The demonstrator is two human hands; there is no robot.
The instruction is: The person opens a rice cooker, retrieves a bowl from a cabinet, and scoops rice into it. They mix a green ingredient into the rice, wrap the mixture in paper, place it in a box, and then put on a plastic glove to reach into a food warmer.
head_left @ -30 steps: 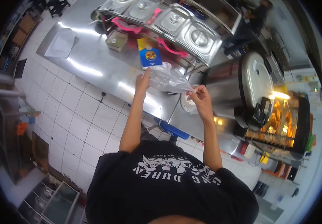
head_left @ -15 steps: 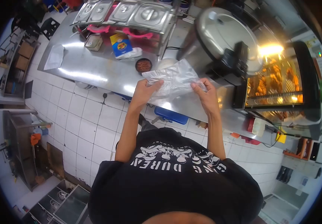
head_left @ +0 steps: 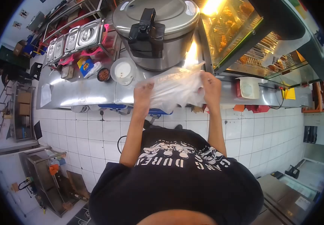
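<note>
A clear plastic bag [head_left: 175, 88] is stretched between my two hands, over the front edge of the steel counter [head_left: 94, 92]. My left hand [head_left: 143, 98] is closed on the bag's left side. At the opposite side my right hand [head_left: 210, 88] grips it with the fingers curled. The bag looks thin and creased, and I see nothing inside it. Just beyond it stands a large steel rice cooker [head_left: 158, 33] with a black latch. Left of the bag are a round white container [head_left: 123, 70] and a small dark bowl [head_left: 103, 74] of reddish-brown food.
Lidded steel pans [head_left: 88, 34] stand on a rack at the back left, near a blue and yellow packet [head_left: 86, 66]. A lit glass display cabinet [head_left: 229, 33] with fried food is at the right. Beside it sits a red and white box [head_left: 249, 88].
My view has turned to the right, bringing the rice cooker and cabinet nearer the middle. The bag is spread wider between my hands, which both still grip it.
</note>
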